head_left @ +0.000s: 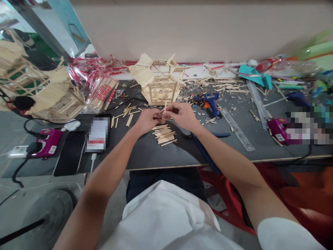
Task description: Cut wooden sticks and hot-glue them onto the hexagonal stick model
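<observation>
Both hands meet over the dark table, just in front of a small pavilion-like model (161,86) built of wooden sticks. Between the thumb and fingers of my right hand (180,114) a short wooden stick (165,106) stands nearly upright. My left hand (149,119) is closed close beside it, fingertips almost touching the right ones; whatever it pinches is hidden. Below the hands lies a row of cut wooden sticks (164,134), side by side. Right of the model rests a blue glue gun (212,102) with an orange trigger.
A clear ruler (238,130) and a blue cutter-like tool (203,149) lie at right. Wrapped chopsticks (102,92) are heaped at back left. Two phones, one a black phone (69,152), and a purple power strip (48,143) sit at left. Another stick model (57,90) stands beyond.
</observation>
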